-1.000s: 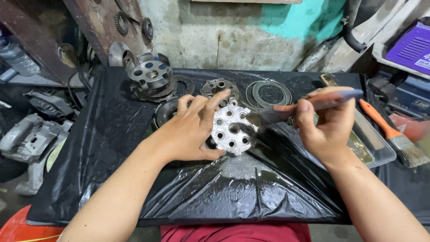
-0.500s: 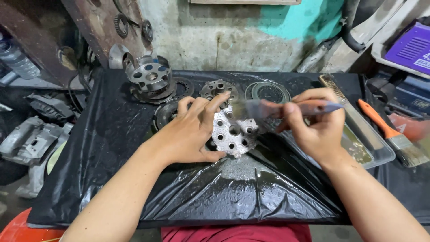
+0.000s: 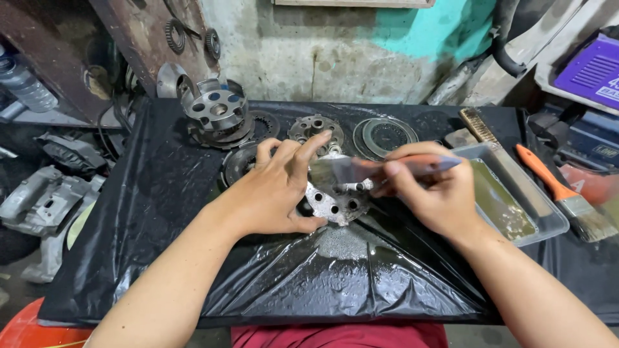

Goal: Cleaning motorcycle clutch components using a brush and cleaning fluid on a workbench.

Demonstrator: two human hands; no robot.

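While pinned flat at frame centre under left hand (image 3: 274, 193), clutch pressure plate (image 3: 335, 203) sits just right of splayed fingers, thumb hooked at lower edge. Nearer to left hand than right. Right hand (image 3: 429, 193) clenched on paintbrush (image 3: 380, 169), long axis approx. horizontal, bristles (blurred) above plate. Round, silvery, holed, wet w/ grime.

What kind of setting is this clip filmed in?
Probably a small mechanic's workshop: round metal engine parts lie on a black plastic sheet, the left hand steadies a perforated metal plate, and the right hand brushes it.
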